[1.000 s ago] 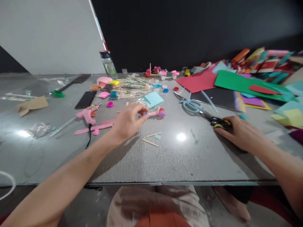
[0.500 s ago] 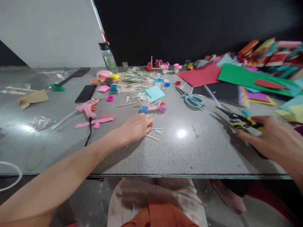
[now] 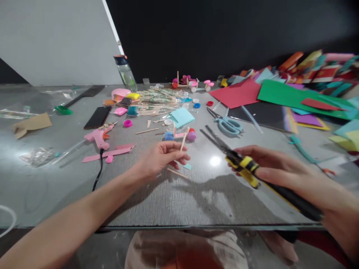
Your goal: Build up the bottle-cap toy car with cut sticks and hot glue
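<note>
My left hand (image 3: 162,158) holds a short wooden stick (image 3: 183,142) upright between its fingertips, just above the grey table (image 3: 157,201). Another wooden stick (image 3: 177,173) and a small teal scrap (image 3: 187,166) lie under it. My right hand (image 3: 273,167) grips black and yellow pliers (image 3: 240,162), their open jaws pointing up-left toward the stick. Behind the hands stands a small stick cart with a blue cap wheel (image 3: 168,136) and a purple cap wheel (image 3: 192,136).
A pink glue gun (image 3: 98,136) with a black cord lies left, beside pink strips (image 3: 108,152) and a black phone (image 3: 97,117). Blue scissors (image 3: 226,123), a heap of sticks (image 3: 157,100), a bottle (image 3: 124,71) and coloured paper sheets (image 3: 291,98) fill the back and right.
My left hand left the cart, reached down to the table and picked up a stick. My right hand lifted the pliers from the right side and brought them toward the middle.
</note>
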The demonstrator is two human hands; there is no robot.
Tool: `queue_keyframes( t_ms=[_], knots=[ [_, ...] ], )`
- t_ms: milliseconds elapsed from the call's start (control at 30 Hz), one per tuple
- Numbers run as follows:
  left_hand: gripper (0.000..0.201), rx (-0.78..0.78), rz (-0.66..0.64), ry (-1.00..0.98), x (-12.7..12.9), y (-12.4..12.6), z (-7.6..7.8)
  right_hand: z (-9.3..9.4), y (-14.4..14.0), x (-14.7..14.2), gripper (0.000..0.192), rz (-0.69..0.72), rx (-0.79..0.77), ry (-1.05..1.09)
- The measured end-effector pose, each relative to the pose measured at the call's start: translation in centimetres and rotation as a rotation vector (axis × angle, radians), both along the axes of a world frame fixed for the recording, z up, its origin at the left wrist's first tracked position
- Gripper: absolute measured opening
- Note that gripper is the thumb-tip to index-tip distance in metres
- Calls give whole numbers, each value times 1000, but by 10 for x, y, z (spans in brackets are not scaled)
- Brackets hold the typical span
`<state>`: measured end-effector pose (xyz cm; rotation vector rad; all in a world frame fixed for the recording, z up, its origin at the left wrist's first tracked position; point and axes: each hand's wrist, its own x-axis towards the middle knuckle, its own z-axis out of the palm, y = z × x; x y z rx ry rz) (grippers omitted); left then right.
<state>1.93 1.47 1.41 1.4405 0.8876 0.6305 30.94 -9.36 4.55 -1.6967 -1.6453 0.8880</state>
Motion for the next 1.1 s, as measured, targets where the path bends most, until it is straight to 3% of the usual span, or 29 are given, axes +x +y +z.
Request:
queue_keyframes(
  t_ms=[67, 133, 300, 533, 733, 867, 1100],
  knots=[
    [13, -75, 51, -92, 0, -1, -5, -6, 13, -11, 50, 154, -47, 124],
    [16, -112, 92, -157, -1, -2, -9, -15, 24, -15, 46, 223, -48, 118],
    [18, -93, 49, -147, -5, -2, -15, -28, 39, -21, 42, 230, 16, -87],
    [13, -100, 0, -96, -4, -2, -16, -20, 44, -42, 45, 280, 88, -156],
    [16, -46, 25, -98, -3, -5, -17, -24, 35, -49, 53, 400, 292, -391],
    [13, -68, 63, -163, -1, -10, -19, -35, 28, -54, 59, 407, 442, -532],
    [12, -127, 82, -247, 2, -17, -18, -45, 20, -64, 87, 398, 478, -747]
  ],
)
